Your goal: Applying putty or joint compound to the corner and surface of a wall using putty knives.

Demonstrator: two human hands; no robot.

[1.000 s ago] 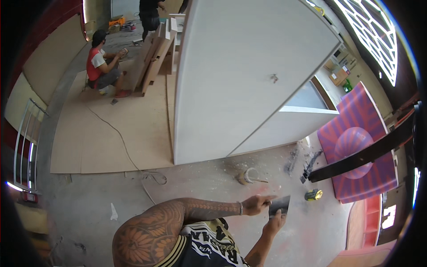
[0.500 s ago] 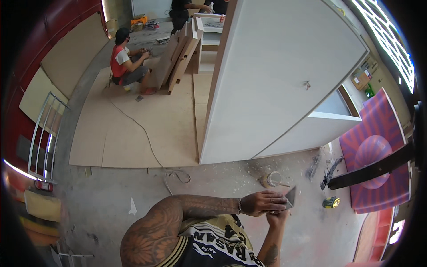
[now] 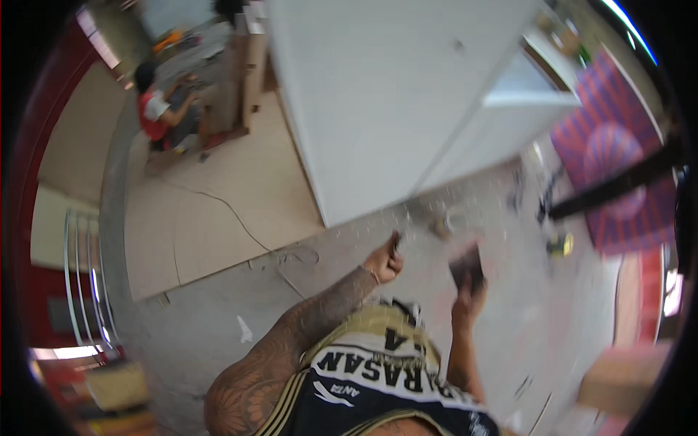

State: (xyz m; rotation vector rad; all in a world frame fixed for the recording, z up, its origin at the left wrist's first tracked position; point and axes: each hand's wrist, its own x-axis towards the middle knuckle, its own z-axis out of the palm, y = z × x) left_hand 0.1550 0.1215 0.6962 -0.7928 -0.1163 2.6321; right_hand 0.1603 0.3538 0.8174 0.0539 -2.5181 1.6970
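Observation:
My left hand point(image 3: 384, 264) is closed in front of my body, its thumb pointing up. Something small and dark shows at its fingers, too blurred to name. To its right, my right hand point(image 3: 467, 301) grips the lower edge of a dark, flat rectangular plate point(image 3: 465, 266) and holds it upright. The two hands are apart. Beyond them stands a large white cabinet point(image 3: 378, 102), its near corner ahead of my left hand. An open pot point(image 3: 440, 227) sits on the floor between the cabinet and the plate.
Thin board sheets point(image 3: 218, 236) cover the floor at left, with a cable point(image 3: 236, 214) across them. A person point(image 3: 163, 112) crouches there by leaning boards point(image 3: 240, 87). At right are a yellow can point(image 3: 560, 245), a dark beam point(image 3: 618, 182) and a purple-pink striped panel point(image 3: 611, 145).
My hands, together at the flat plate before, have separated. The left has drawn away to the left; the right now holds the plate alone, turned more face-on. The whole view has swung and blurred.

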